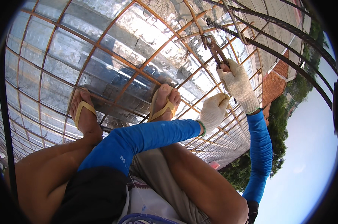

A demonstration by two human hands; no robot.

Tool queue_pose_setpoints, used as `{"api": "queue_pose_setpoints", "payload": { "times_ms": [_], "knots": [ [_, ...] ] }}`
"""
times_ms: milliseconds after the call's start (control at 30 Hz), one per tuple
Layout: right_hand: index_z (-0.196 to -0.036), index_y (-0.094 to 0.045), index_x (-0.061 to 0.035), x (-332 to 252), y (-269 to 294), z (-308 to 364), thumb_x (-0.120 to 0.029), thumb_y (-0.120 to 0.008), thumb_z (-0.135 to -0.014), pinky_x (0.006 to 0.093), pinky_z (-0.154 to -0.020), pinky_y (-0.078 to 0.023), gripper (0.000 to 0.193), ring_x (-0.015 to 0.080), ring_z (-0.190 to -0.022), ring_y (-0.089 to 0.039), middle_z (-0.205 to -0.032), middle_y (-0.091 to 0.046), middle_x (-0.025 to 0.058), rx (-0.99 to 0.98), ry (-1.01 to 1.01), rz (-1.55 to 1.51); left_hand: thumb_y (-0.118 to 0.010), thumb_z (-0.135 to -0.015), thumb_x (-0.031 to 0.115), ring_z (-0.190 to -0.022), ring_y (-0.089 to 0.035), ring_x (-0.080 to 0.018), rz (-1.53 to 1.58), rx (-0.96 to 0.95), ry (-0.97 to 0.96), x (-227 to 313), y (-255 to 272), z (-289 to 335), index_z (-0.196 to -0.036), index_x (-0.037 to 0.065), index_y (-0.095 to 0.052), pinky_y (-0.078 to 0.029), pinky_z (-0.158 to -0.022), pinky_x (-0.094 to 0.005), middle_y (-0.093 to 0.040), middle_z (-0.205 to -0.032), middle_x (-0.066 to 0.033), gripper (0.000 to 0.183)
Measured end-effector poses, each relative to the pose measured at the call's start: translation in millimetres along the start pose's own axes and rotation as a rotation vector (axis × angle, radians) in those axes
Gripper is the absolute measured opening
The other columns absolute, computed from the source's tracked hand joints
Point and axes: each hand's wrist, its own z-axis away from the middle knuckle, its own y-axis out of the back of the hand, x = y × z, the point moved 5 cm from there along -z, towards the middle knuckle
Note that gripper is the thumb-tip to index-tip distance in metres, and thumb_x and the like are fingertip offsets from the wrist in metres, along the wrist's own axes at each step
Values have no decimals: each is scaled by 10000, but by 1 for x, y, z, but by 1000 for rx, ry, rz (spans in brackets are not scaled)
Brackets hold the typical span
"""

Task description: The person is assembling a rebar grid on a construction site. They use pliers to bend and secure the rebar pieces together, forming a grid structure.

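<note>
My right hand (239,85), in a white knit glove, is closed around the handles of rusty pincers (216,51). The pincers' jaws are at a bar of the rusty steel mesh (142,70), near a crossing at the upper right. Just below and to the left, my left hand (212,112) is curled shut in a matching glove, close over the mesh. What its fingers hold, if anything, is hidden. Blue sleeves cover both forearms.
My feet, in yellow flip-flops (165,110), stand on the mesh above shiny metal decking (70,48). Thick dark ribbed rebars (281,50) curve across the upper right. Beyond the right edge are a tiled roof (276,80), trees (275,130) and sky.
</note>
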Motion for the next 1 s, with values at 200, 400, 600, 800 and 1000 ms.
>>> {"api": "queue_pose_setpoints", "payload": {
  "times_ms": [200, 400, 600, 800, 1000],
  "knots": [
    [-1020, -647, -23, -11, 21, 0, -244, -653, -1017, 243, -447, -384, 221, 63, -520, -493, -721, -566, -6, -274, -141, -349, -597, -1101, 179, -613, -645, -136, -10, -15, -64, 1, 0, 3, -1112, 16, -707, -521, -570, -309, -691, -794, -68, 197],
    [-1014, -583, -71, 8, 7, 1, -327, -765, -1020, 239, -339, -308, 314, 37, -418, -416, -630, -470, -64, -483, -202, -809, -604, -1107, 221, -651, -710, -128, 12, -86, -61, -5, -11, 12, -1160, -4, -724, -548, -593, -295, -747, -863, -82, 260],
    [-984, -588, -29, -1, 9, 1, -261, -838, -922, 265, -329, -348, 346, 79, -384, -455, -611, -518, -26, -350, -197, -496, -613, -1103, 213, -650, -706, -130, 15, -76, -6, 8, -14, 37, -1167, 6, -731, -557, -599, -297, -753, -840, -84, 247],
    [-1086, -624, 18, -30, 28, 8, -236, -872, -845, 284, -475, -470, 429, 107, -541, -582, -738, -639, 43, -117, -82, 60, -595, -1100, 167, -630, -698, -133, -30, -91, -86, 30, -17, 55, -1115, -2, -723, -560, -588, -301, -745, -815, -99, 213],
    [-1251, -620, 3, -55, 40, 39, -193, -771, -956, 429, -682, -581, 384, 314, -839, -748, -915, -695, 179, 70, 265, 625, -586, -1096, 160, -616, -690, -143, -90, -65, -242, 34, -12, 57, -1122, -7, -717, -562, -590, -308, -724, -797, -91, 213]
  ]
}}
